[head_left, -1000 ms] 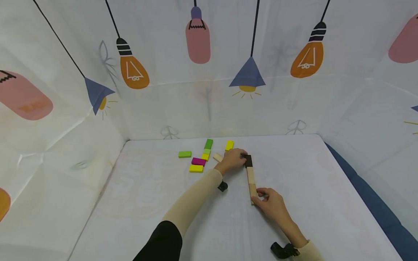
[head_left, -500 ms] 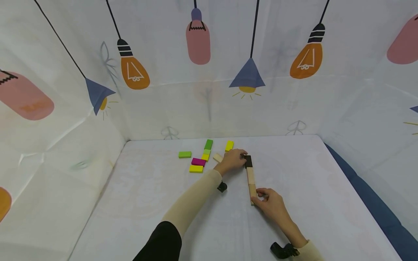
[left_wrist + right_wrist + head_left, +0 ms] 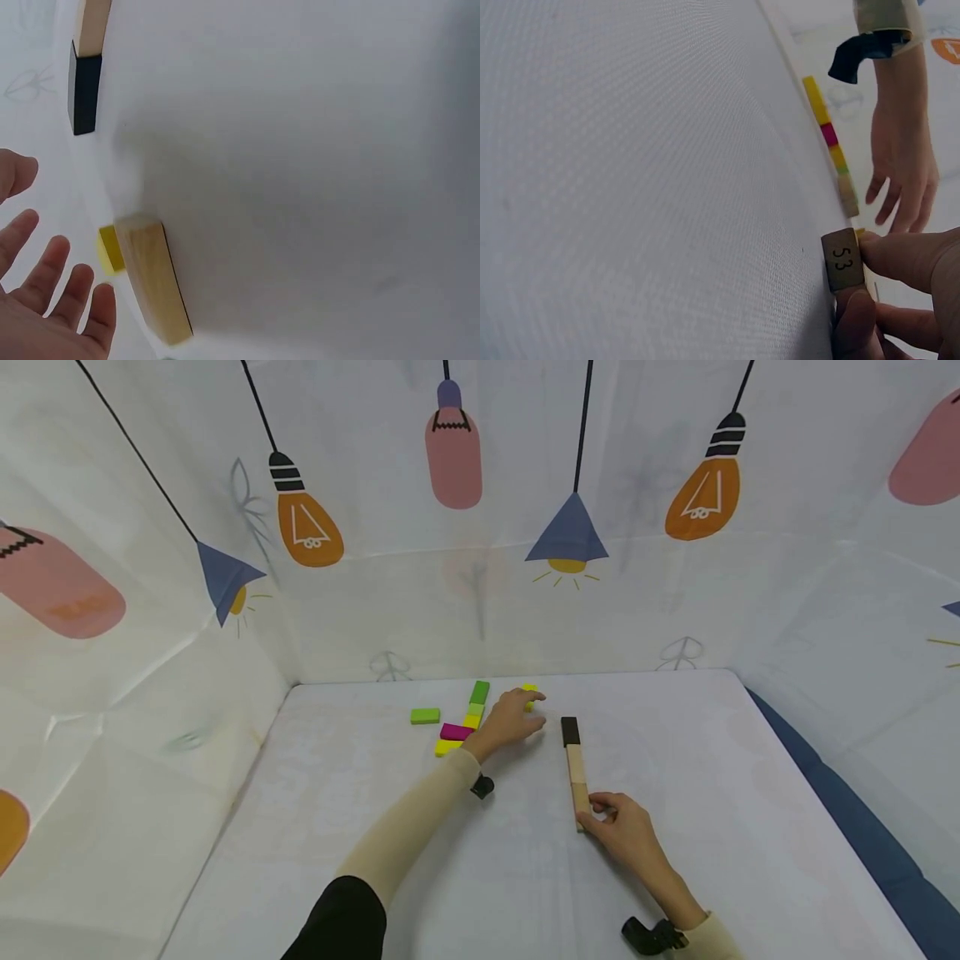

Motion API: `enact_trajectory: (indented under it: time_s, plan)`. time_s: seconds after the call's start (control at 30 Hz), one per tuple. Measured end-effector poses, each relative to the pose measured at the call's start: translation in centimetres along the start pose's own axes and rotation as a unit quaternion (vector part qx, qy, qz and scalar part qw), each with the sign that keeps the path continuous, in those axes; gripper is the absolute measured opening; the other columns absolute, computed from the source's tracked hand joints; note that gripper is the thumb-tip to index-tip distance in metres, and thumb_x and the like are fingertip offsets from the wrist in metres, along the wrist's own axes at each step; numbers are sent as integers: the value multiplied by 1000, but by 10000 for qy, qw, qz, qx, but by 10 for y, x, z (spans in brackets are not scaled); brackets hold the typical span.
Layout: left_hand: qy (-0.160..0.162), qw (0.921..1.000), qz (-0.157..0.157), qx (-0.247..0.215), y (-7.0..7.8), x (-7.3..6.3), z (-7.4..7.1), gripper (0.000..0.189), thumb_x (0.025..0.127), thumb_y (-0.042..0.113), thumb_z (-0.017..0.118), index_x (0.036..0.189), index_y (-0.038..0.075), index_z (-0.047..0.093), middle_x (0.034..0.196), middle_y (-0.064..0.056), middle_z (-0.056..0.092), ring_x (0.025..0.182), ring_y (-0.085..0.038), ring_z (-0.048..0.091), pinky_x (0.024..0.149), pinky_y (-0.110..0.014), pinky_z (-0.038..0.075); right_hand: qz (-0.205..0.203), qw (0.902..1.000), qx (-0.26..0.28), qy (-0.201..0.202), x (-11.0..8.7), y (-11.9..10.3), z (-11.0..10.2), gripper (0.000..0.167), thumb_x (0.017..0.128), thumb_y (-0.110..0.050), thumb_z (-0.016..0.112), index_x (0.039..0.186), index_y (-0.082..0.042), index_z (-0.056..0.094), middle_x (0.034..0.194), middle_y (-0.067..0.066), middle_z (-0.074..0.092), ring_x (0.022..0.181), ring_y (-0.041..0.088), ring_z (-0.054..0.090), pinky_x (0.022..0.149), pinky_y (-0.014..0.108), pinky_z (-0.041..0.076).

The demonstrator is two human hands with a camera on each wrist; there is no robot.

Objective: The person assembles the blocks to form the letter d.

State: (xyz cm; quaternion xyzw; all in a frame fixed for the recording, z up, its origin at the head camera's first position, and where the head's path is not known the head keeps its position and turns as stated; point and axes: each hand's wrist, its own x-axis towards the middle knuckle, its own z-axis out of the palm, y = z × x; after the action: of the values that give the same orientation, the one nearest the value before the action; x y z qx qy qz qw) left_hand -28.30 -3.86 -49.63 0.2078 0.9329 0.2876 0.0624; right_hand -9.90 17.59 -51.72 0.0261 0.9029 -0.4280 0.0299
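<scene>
A straight row of wooden blocks lies on the white table: a black block (image 3: 571, 731) at the far end, then a plain wooden block (image 3: 576, 763), then another plain block (image 3: 843, 259) stamped 53 on its end. My right hand (image 3: 624, 837) pinches that near block between thumb and fingers. Left of the row, my left hand (image 3: 510, 720) hovers with spread fingers, holding nothing. Beneath it, hidden in the head view, a loose plain block (image 3: 155, 281) shows in the left wrist view. Behind that block stands a yellow block (image 3: 111, 249), partly covered by my fingers in the head view.
Left of my left hand lie a dark green block (image 3: 479, 692), a magenta block (image 3: 456, 732), a light green block (image 3: 425, 716) and several others. White sheeting (image 3: 480, 593) printed with lamps rises behind and beside the white table (image 3: 337, 827).
My left hand has left the black block and moved left over the loose plain block, its fingers spreading. My right hand stays on the near block, and the row has not shifted.
</scene>
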Motion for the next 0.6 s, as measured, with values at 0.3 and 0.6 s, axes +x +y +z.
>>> enact_trajectory:
  time_s: [0.3, 0.6]
  plan:
    - [339, 9990, -218, 177, -19, -25, -15, 54, 94, 34, 72, 144, 16, 59, 146, -11, 57, 134, -29, 53, 112, -49, 45, -9, 10000, 41, -1, 0, 1, 0, 40, 85, -21, 84, 115, 4, 73, 99, 11, 69, 71, 9, 57, 61, 21, 46]
    - [323, 9961, -589, 565, -33, -44, -20, 60, 91, 41, 73, 144, 17, 58, 146, -11, 56, 129, -34, 52, 106, -53, 40, -51, 10000, 25, -16, 1, 2, 0, 42, 86, -23, 84, 115, 4, 73, 99, 11, 70, 72, 10, 58, 61, 22, 46]
